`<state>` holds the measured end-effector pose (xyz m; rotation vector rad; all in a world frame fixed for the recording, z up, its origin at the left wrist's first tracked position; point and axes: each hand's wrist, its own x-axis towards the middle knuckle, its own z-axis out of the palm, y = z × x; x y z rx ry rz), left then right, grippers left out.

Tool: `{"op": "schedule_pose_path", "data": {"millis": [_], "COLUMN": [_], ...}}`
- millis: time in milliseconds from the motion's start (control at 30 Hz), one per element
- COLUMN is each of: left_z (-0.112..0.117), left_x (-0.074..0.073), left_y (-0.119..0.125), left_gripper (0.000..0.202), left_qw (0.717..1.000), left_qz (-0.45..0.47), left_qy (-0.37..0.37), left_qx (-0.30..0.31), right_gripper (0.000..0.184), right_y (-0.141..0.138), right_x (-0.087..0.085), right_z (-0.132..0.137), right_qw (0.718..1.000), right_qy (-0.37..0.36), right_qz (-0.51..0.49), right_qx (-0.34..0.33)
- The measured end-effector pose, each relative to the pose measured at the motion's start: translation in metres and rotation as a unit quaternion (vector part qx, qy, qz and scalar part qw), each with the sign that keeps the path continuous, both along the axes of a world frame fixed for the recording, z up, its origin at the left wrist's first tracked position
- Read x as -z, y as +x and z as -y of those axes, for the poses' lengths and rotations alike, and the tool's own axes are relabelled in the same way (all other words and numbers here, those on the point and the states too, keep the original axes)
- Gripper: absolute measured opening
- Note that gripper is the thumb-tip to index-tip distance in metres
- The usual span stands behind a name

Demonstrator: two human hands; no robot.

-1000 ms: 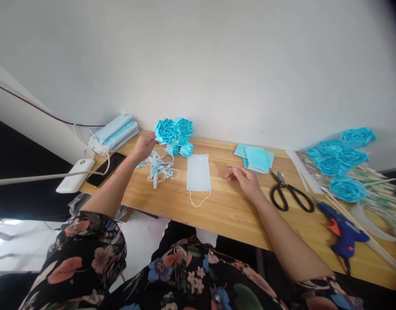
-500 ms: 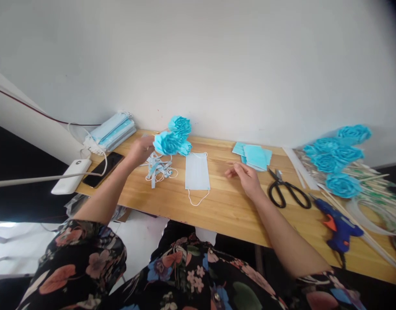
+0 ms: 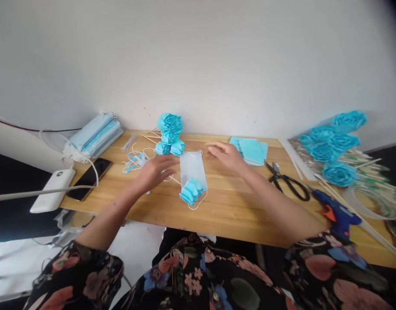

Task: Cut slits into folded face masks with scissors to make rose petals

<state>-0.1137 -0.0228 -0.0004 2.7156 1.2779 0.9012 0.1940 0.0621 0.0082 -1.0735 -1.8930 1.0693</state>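
A blue paper-like flower (image 3: 193, 191) on a thin stick lies tilted over the lower end of a pale face mask (image 3: 190, 165). Its stick points up and left towards my left hand (image 3: 157, 172), whose fingers and thumb are apart just beside it. Whether the hand touches the stick is hard to see. Beyond the mask's right edge, my right hand (image 3: 226, 155) hovers with loosely curved, parted fingers and nothing visible in them. A cluster of blue flowers (image 3: 170, 129) on sticks rests behind the mask. Cut blue strips and ear loops (image 3: 135, 161) lie left of my left hand.
Cut blue squares (image 3: 253, 150), black scissors (image 3: 286, 181) and a blue glue gun (image 3: 335, 211) lie to the right. More flowers (image 3: 333, 140) stand beyond. On the left are stacked masks (image 3: 96, 133), a phone (image 3: 90, 178) and a white power bank (image 3: 53, 190) with a cable.
My left hand has come nearer and rightward from the flower cluster, and a single flower now lies across the mask. My right hand has shifted left and away, its pinch loosened.
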Motion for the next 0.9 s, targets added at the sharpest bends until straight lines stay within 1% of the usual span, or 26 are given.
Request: {"op": "schedule_pose_path", "data": {"millis": [67, 133, 200, 267, 333, 433, 533, 633, 700, 800, 900], "left_z": [-0.015, -0.033, -0.053, -0.071, -0.084, -0.095, -0.098, -0.1, -0.102, -0.106, -0.108], "left_x": [-0.006, -0.009, -0.007, -0.001, 0.006, 0.011, 0.012, 0.015, 0.018, 0.021, 0.022], "left_y": [-0.009, -0.018, -0.024, -0.027, -0.025, -0.018, -0.012, -0.011, -0.013, -0.019, -0.025], "left_gripper": [0.028, 0.034, 0.055, 0.077, 0.084, 0.081, 0.083, 0.085, 0.08, 0.065, 0.055], "left_qw": [0.997, 0.99, 0.982, 0.979, 0.979, 0.981, 0.981, 0.98, 0.979, 0.974, 0.968], "left_qz": [0.043, 0.06, 0.054, 0.032, 0.01, 0.003, 0.015, 0.016, 0.022, 0.054, 0.091], "left_qy": [0.021, 0.039, 0.049, 0.047, 0.038, 0.026, 0.032, 0.047, 0.053, 0.044, 0.028], "left_qx": [-0.063, -0.126, -0.173, -0.196, -0.2, -0.194, -0.19, -0.19, -0.198, -0.217, -0.233], "right_gripper": [0.042, 0.052, 0.071, 0.086, 0.091, 0.085, 0.075, 0.069, 0.065, 0.055, 0.051], "right_y": [-0.016, -0.033, -0.051, -0.068, -0.082, -0.095, -0.102, -0.108, -0.112, -0.116, -0.117], "right_x": [0.005, 0.011, 0.018, 0.024, 0.029, 0.033, 0.036, 0.041, 0.044, 0.047, 0.047], "right_z": [-0.009, -0.018, -0.027, -0.035, -0.041, -0.045, -0.046, -0.049, -0.05, -0.051, -0.05], "right_qw": [0.999, 0.996, 0.991, 0.983, 0.975, 0.968, 0.966, 0.965, 0.967, 0.973, 0.977], "right_qy": [0.034, 0.072, 0.106, 0.136, 0.161, 0.183, 0.188, 0.192, 0.191, 0.175, 0.162], "right_qz": [0.024, 0.041, 0.07, 0.105, 0.136, 0.158, 0.167, 0.162, 0.152, 0.136, 0.128], "right_qx": [-0.009, -0.028, -0.049, -0.064, -0.068, -0.067, -0.067, -0.073, -0.073, -0.061, -0.055]}}
